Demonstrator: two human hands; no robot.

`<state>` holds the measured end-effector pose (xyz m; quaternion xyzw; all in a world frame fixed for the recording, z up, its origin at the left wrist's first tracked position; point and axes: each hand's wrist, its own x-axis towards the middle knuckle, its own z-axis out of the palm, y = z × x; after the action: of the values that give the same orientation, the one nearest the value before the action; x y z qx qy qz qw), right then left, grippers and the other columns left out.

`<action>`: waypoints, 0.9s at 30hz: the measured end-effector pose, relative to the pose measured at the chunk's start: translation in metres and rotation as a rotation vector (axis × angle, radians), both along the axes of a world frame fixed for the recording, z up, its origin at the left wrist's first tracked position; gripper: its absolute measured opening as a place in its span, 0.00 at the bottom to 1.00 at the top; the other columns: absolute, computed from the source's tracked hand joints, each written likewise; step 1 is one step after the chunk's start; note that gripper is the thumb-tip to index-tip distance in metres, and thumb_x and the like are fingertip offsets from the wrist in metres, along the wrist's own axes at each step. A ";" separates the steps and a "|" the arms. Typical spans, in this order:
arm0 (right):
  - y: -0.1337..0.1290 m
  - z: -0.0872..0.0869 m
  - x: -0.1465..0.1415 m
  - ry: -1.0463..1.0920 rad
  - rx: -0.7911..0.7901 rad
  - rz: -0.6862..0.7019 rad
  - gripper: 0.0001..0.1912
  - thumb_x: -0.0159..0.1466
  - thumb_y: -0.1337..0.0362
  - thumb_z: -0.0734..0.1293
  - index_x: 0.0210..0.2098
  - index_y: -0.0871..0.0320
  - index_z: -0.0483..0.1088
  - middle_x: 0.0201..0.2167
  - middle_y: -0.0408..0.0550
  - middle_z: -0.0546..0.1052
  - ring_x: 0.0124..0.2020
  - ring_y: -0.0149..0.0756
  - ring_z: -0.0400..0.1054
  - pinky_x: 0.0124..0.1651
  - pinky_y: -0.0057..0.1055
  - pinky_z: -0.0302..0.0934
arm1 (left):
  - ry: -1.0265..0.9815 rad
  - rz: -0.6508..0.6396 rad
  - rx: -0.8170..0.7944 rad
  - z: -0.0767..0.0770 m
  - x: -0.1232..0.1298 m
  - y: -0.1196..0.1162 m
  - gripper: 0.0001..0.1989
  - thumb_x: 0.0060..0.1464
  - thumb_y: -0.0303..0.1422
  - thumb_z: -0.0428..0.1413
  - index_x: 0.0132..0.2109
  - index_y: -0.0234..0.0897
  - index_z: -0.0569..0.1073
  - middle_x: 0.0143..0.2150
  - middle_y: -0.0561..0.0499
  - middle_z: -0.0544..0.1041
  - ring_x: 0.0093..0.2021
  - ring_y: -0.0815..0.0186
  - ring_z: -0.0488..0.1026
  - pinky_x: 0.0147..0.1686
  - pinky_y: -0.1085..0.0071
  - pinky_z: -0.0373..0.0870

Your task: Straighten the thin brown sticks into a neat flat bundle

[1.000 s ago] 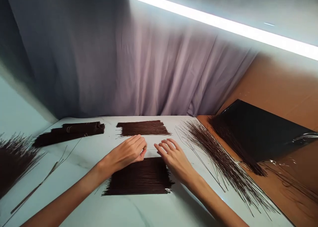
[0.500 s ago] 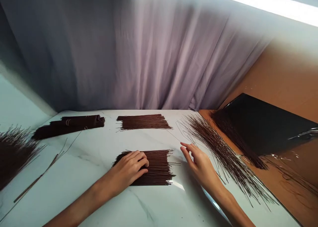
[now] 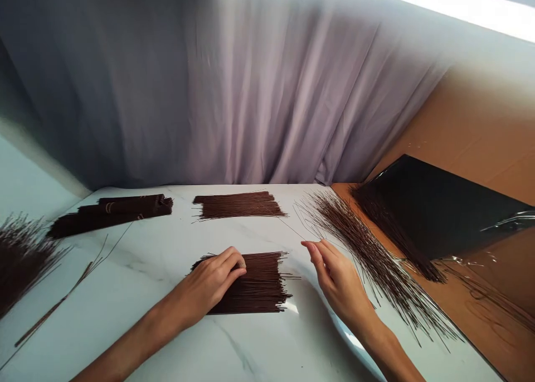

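Note:
My left hand (image 3: 215, 279) is closed over the near stack of thin dark brown sticks (image 3: 259, 281), thumb and fingers drawn together. Whatever lies between those fingertips, if anything, I cannot make out. To the right of this stack my right hand (image 3: 334, 267) pinches the end of a thin brown stick (image 3: 291, 228), which slants up and left toward the far stack of sticks (image 3: 238, 205). A few sticks jut out of the near stack's right edge.
A loose sheaf of sticks (image 3: 376, 254) lies on the white table's right side. Beyond it are a black sheet (image 3: 443, 209) and more sticks on brown board. Tied bundles (image 3: 121, 210), several stray sticks (image 3: 62, 298) and another pile (image 3: 25, 265) are on the left.
My left hand's thumb and fingers have drawn together, and the hand has lifted slightly over the near stack. My right hand keeps its pinch, its fingers more closed. The view has shifted slightly.

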<state>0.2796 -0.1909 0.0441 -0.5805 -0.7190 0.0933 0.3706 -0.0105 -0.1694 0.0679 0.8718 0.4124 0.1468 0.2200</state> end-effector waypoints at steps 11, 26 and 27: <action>-0.006 -0.002 -0.009 -0.011 0.050 0.040 0.16 0.77 0.59 0.54 0.43 0.55 0.70 0.34 0.47 0.71 0.34 0.37 0.69 0.38 0.33 0.61 | 0.006 0.011 0.037 -0.005 0.011 -0.001 0.09 0.71 0.28 0.43 0.42 0.42 0.65 0.41 0.54 0.71 0.35 0.65 0.72 0.36 0.67 0.65; -0.010 -0.003 -0.025 0.022 0.130 0.131 0.14 0.77 0.64 0.54 0.47 0.56 0.70 0.34 0.47 0.72 0.33 0.36 0.72 0.36 0.31 0.65 | -0.415 0.081 -0.095 0.012 0.016 0.009 0.08 0.68 0.34 0.49 0.40 0.43 0.71 0.41 0.52 0.75 0.39 0.64 0.72 0.39 0.70 0.68; -0.012 -0.004 -0.029 0.033 0.148 0.143 0.14 0.76 0.65 0.54 0.48 0.56 0.70 0.35 0.48 0.73 0.34 0.36 0.72 0.36 0.30 0.65 | -0.471 0.103 -0.121 0.014 0.018 0.010 0.08 0.68 0.34 0.49 0.39 0.42 0.70 0.41 0.52 0.75 0.39 0.64 0.71 0.39 0.70 0.67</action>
<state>0.2510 -0.2025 0.0398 -0.4972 -0.7573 0.0758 0.4167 0.0076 -0.1597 0.0820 0.7765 0.4019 0.3319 0.3540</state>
